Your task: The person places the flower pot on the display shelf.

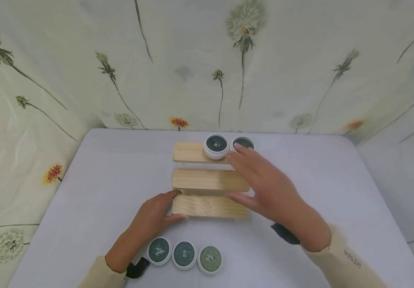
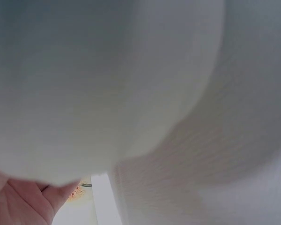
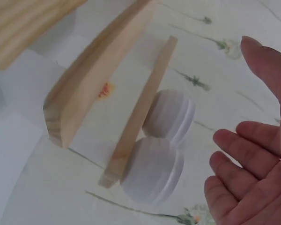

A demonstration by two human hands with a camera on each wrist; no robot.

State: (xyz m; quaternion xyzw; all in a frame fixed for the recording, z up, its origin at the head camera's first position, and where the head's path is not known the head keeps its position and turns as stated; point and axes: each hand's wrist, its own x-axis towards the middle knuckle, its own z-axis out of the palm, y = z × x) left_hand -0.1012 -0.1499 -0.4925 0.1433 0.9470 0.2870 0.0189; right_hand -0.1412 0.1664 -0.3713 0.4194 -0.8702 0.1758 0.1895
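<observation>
A three-step wooden stand has a top board (image 1: 187, 153), a middle board (image 1: 210, 179) and a front board (image 1: 207, 206). My left hand (image 1: 153, 214) holds the left end of the front board, thumb at its near edge and fingers at its far edge. Two round white tubs with dark green contents stand on the top board: a left tub (image 1: 216, 144) and a right tub (image 1: 243, 141). Over the stand's right side, my right hand (image 1: 271, 192) has extended fingers, its fingertips overlapping the right tub. In the right wrist view, that hand's palm (image 3: 267, 187) holds nothing.
On the white table (image 1: 120, 168), three more tubs line up in front of the stand: two dark green ones, a left one (image 1: 158, 251) and a middle one (image 1: 184, 254), and a lighter green one (image 1: 210, 259). Behind the table hangs a flower-printed sheet (image 1: 185, 40).
</observation>
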